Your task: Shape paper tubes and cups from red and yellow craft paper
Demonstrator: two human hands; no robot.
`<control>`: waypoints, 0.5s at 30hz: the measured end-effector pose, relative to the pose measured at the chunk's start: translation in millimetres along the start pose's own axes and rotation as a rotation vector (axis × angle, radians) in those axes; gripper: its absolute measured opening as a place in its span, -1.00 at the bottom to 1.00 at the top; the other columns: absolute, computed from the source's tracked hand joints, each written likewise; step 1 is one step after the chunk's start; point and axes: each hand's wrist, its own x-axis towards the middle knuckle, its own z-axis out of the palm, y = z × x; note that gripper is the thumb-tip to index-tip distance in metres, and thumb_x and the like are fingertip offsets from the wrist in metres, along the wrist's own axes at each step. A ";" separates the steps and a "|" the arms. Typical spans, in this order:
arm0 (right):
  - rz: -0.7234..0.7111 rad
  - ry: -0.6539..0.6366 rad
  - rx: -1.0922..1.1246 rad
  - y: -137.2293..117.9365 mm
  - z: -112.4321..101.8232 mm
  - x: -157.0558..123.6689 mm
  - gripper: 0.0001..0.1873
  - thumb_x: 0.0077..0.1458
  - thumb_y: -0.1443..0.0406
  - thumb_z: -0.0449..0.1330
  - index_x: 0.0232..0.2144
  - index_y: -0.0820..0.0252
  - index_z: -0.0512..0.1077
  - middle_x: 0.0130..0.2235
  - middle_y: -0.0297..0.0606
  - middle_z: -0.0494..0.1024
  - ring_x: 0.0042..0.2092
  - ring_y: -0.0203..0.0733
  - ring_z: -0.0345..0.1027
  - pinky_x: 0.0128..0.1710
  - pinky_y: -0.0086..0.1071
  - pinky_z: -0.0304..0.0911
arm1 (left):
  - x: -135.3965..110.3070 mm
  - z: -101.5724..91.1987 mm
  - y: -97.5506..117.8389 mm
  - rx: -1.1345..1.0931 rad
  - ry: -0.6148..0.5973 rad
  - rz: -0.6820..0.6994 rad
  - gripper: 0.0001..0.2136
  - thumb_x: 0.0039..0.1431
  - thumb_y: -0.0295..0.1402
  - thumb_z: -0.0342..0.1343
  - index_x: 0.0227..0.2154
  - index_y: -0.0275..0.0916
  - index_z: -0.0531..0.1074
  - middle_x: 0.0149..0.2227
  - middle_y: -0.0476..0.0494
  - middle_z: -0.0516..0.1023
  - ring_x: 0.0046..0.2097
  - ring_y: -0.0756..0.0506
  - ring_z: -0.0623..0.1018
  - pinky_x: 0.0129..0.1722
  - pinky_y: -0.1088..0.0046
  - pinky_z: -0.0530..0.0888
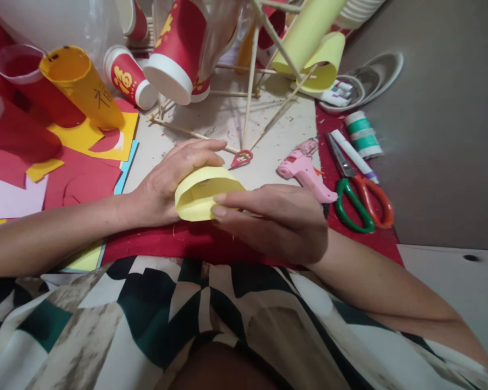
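A pale yellow sheet of paper [201, 194], curled into a loose roll, lies between both hands just above the table's near edge. My left hand [173, 181] curves over its top and left side, fingers wrapped round it. My right hand [274, 219] pinches its right edge with thumb and fingers pressed together. A pink glue gun [303, 169] lies just beyond my right hand. Small red-handled scissors [241, 158] lie just past my left fingertips.
Red paper cups [174, 51], a yellow paper cone [81, 86] and red paper rolls [14, 127] crowd the back left. A frame of thin wooden sticks [250, 81] stands behind. Green-and-orange scissors [360, 192], a glue stick [353, 156] and green tape [361, 134] lie right.
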 end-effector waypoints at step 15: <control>0.187 0.064 0.066 7.2 -1.3 4.2 -0.89 0.17 0.44 0.29 -0.29 0.16 0.59 -0.32 -0.28 0.69 -0.32 -0.26 0.60 -0.31 -0.47 0.50 | 10.5 -17.1 20.8 -0.476 -0.333 -0.489 -0.27 0.10 -0.13 0.36 0.26 -0.16 0.17 0.13 -0.19 0.47 0.09 -0.20 0.54 0.02 0.35 0.52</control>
